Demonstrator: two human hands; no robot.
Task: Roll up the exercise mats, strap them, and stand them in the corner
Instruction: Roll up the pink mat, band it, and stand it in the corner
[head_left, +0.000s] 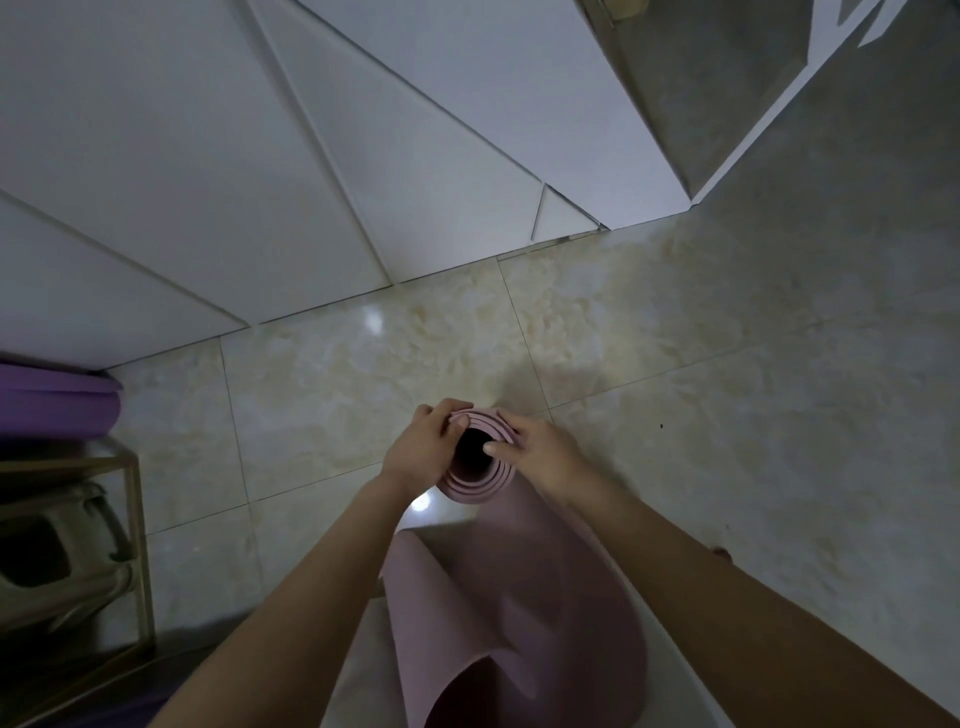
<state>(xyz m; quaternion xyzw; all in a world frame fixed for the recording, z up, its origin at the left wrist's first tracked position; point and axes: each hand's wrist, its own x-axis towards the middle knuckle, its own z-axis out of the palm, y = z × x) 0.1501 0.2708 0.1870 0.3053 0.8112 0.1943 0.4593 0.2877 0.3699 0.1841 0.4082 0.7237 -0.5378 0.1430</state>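
1. Left hand (421, 449) and right hand (540, 457) pinch opposite sides of the rolled top end of a pink mat (519, 597).
2. It is upright over the floor (701, 338), its outer layer loose.
3. A purple mat (57, 410) lies far left.

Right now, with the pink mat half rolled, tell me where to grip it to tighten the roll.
Take the pink mat at its coiled end, from above, one hand each side of the rim, as the left hand and right hand do. The coils sit loose around a hollow core and the tail flares open below, so pinching the layers likely holds them.
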